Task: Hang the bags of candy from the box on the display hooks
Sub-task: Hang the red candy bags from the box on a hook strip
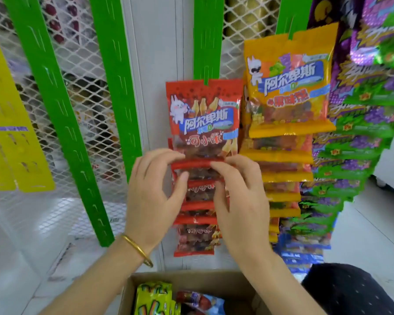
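Red is the column in play. A run of red candy bags (197, 201) hangs down the middle green clip strip (208, 42), and the top red bag (203, 114) is hooked by its header on the strip's tab. Both hands are on that bag's bottom seal. The left hand (155, 192), gold bangle (138, 248) at the wrist, pinches the seal's left end with its fingers on top and its thumb curled beneath. The right hand (239, 196) takes the right end, fingertips (216, 165) clamped on the red band.

My read is that this bag is hung, and the hands are squaring it so it lies flat over the bags below. Just beside it, the orange bags (289, 87) fill their own strip.

Down at the bottom edge the cardboard box (191, 277) sits open, with a yellow-green bag (152, 298) and a red-and-blue bag (200, 301) showing inside, so stock remains. Next move, I'd say: let go, dip into the box, take a bag by its header and line its hole up with a free tab, either higher on this strip or on the bare green strips (62, 110) to the left.
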Motion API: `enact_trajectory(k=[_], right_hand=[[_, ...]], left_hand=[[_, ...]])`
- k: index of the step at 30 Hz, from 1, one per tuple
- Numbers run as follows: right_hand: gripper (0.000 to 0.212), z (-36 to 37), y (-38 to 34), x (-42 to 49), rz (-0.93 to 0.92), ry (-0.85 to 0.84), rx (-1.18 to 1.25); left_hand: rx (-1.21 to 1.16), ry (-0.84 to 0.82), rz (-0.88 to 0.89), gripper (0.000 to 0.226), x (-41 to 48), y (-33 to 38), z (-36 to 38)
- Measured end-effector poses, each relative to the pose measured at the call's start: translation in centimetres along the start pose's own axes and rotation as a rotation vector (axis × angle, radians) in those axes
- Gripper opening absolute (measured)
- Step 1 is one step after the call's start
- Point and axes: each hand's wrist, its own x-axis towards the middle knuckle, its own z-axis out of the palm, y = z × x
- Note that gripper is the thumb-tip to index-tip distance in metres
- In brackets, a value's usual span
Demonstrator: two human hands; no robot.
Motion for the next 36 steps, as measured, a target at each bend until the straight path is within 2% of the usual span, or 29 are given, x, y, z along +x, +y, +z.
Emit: enact_trajectory(k=[2, 6, 8, 11, 14, 17, 19, 22, 26, 28, 30, 32, 33, 34, 36], right_hand=[[0.027, 1.4, 1.4, -4.3, 0.030, -0.197, 0.065], [0.027, 6.0, 5.1, -14.3, 0.313, -0.847, 0.096], [0.029, 8.6, 6.2, -18.8, 0.382, -1.123, 0.117], [0.037, 11.7, 5.9, -23.8, 0.493, -1.431, 0.165], [0.066, 14.4, 4.9, -27.5, 0.519, -1.681, 0.170], [0.065, 15.9, 4.7, -30.2, 0.533, -1.745, 0.102], [0.062, 16.2, 4.7, -31.3, 0.603, -1.708, 0.082], [0.068, 16.4, 4.8, -32.2, 0.653, -1.600, 0.043], [0.070, 16.8, 4.3, -33.1, 0.756, -1.587, 0.143], [0.062, 16.9, 4.3, -33.5, 0.699, -1.569, 0.046], [0.040, 16.7, 4.5, -33.1, 0.587, -1.531, -0.020], [0.019, 16.1, 5.2, -31.6, 0.526, -1.515, 0.077], [0.024, 15.5, 5.7, -30.6, 0.541, -1.525, 0.166], [0.028, 14.7, 6.1, -29.3, 0.605, -1.533, 0.284], [0.022, 12.9, 6.7, -26.0, 0.781, -1.530, 0.552]], left_hand=[[-0.004, -0.155, -0.074, 0.027, -4.9, -1.9, 0.7], [0.075, -0.590, -0.311, 0.025, -13.2, -7.2, 1.9], [0.121, -0.782, -0.386, 0.017, -15.4, -9.0, 2.4], [0.140, -0.920, -0.461, 0.017, -16.2, -10.2, 2.5], [0.176, -0.963, -0.481, 0.020, -16.4, -11.3, 2.2], [0.207, -0.996, -0.491, 0.020, -16.5, -12.0, 1.9], [0.200, -1.010, -0.508, 0.020, -16.6, -12.2, 2.0], [0.195, -1.013, -0.514, 0.020, -16.7, -12.4, 2.3], [0.194, -0.995, -0.531, 0.019, -16.9, -12.4, 2.2], [0.192, -0.992, -0.532, 0.019, -17.0, -12.5, 2.2], [0.189, -0.996, -0.534, 0.019, -17.1, -12.5, 2.2], [0.180, -1.004, -0.546, 0.019, -16.9, -12.6, 2.2], [0.175, -1.018, -0.550, 0.020, -16.8, -12.6, 2.2], [0.164, -1.051, -0.552, 0.021, -16.7, -12.5, 2.3], [0.116, -1.178, -0.564, 0.029, -16.5, -12.1, 2.4]])
